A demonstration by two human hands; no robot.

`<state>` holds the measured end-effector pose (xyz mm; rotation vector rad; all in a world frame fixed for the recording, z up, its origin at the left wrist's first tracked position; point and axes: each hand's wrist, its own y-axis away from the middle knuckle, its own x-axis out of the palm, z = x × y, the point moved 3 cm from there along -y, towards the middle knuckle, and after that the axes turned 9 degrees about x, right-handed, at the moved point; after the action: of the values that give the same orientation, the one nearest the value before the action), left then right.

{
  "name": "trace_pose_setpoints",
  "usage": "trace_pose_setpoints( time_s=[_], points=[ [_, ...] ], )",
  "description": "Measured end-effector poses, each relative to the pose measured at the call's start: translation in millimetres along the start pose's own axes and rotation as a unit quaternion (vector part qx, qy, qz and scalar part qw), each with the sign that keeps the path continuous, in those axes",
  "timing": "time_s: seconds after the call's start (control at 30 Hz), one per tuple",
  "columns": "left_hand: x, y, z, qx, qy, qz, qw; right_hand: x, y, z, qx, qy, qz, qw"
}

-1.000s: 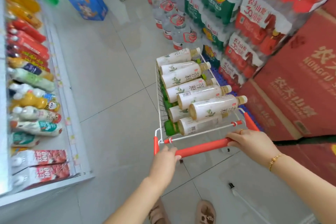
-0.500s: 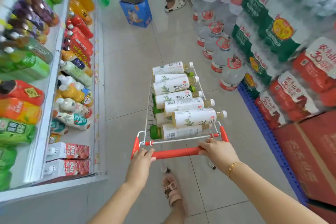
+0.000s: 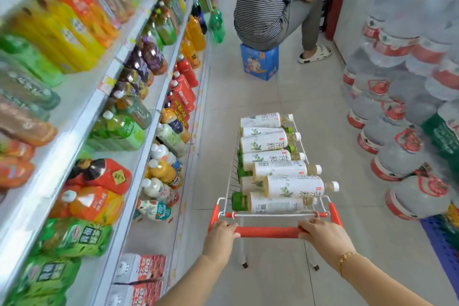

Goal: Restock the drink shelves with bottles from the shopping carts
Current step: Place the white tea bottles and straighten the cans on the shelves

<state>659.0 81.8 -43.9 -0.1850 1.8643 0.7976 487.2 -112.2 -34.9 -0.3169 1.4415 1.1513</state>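
Observation:
A small wire shopping cart (image 3: 229,176) stands in the aisle ahead of me, piled with several white-labelled tea bottles (image 3: 295,186) lying on their sides. Green bottles show underneath them. My left hand (image 3: 221,233) grips the left end of the cart's red handle (image 3: 267,232). My right hand (image 3: 323,235) grips its right end. The drink shelves (image 3: 99,107) run along my left, filled with colourful bottles.
A person in a striped shirt (image 3: 270,0) sits on a blue box (image 3: 259,62) in the aisle straight ahead of the cart. Stacked large water jugs (image 3: 402,151) line the right side on a blue pallet (image 3: 442,238). Tiled floor lies open between cart and box.
The cart has swung left and now points straight down the aisle. My view has lifted, showing more shelf levels and the seated person. Both hands have stayed on the handle.

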Motion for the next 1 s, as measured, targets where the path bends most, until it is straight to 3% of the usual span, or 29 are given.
trace_pose_setpoints(
  time_s=[0.4, 0.67, 0.87, 1.0],
  points=[
    [-130.7, -153.2, 100.9, -0.122, 0.088, 0.015, 0.989, -93.0, -205.3, 79.1, -0.065, 0.032, 0.004, 0.997],
    [-191.2, -243.7, 169.4, -0.157, 0.161, -0.001, 0.974, -153.3, -334.8, 120.4, -0.094, 0.014, 0.046, 0.994],
    [-234.3, -298.6, 213.2, -0.167, 0.22, -0.088, 0.957, -192.4, -418.3, 152.2, -0.098, 0.025, 0.06, 0.993],
    [-262.1, -337.3, 249.4, -0.175, 0.231, -0.091, 0.953, -213.7, -467.5, 174.1, -0.102, 0.033, 0.049, 0.993]
  ],
)
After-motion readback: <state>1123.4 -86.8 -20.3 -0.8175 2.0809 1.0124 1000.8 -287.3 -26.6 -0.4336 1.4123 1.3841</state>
